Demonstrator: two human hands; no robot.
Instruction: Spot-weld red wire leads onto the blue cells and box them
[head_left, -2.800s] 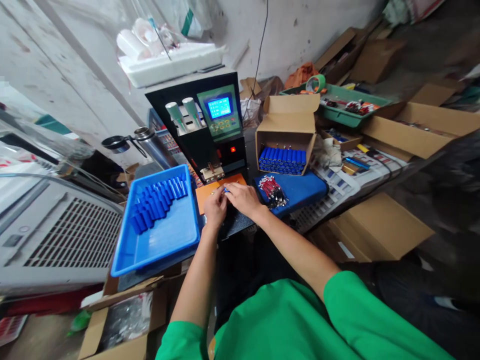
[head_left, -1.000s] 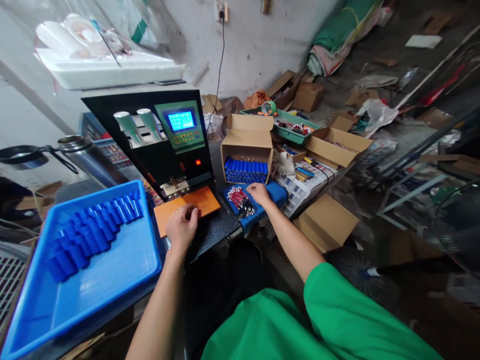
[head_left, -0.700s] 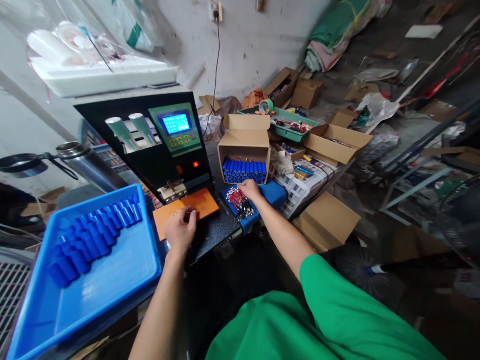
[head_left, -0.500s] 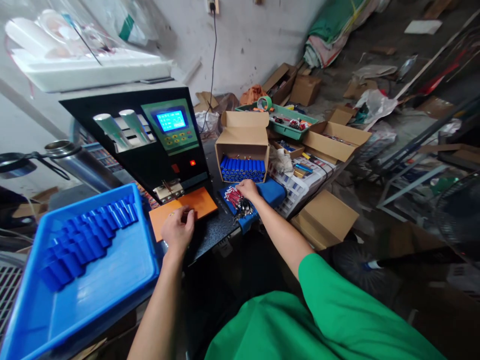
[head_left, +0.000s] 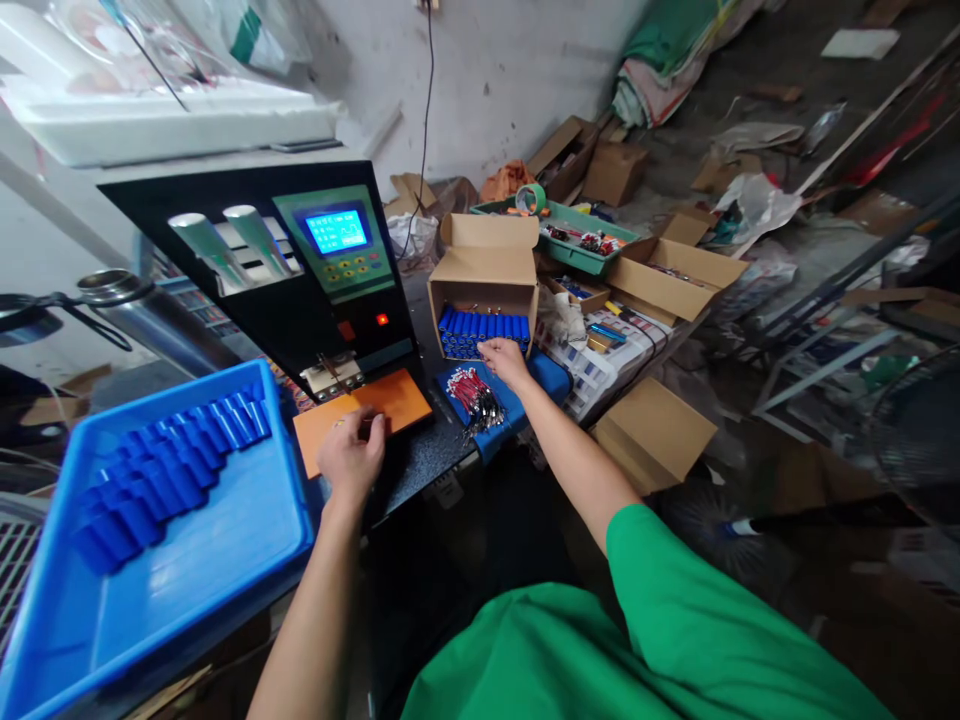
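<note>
My left hand (head_left: 352, 450) rests on the orange board (head_left: 409, 402) in front of the black machine, its fingers curled together; whatever they hold is hidden. My right hand (head_left: 504, 360) is at the lower front of an open cardboard box (head_left: 484, 266) stacked with blue cylindrical battery cells (head_left: 486, 325). Its fingertips are closed, and I cannot make out anything in them. Just below that hand, a bundle of red and black wire leads (head_left: 476, 395) lies on a blue cloth (head_left: 551, 380).
At the left stands a blue tray (head_left: 202, 610) with rows of blue cells (head_left: 165, 465). The black machine (head_left: 255, 320) has a lit screen (head_left: 336, 231) and metal electrodes (head_left: 334, 374). A steel flask (head_left: 154, 320) is behind the tray. Right of the box are a green tray (head_left: 592, 262) and cartons (head_left: 652, 430).
My right hand has moved up and slightly away from the wire leads to the front of the cell box. My left hand keeps its place on the orange board. The view has shifted slightly.
</note>
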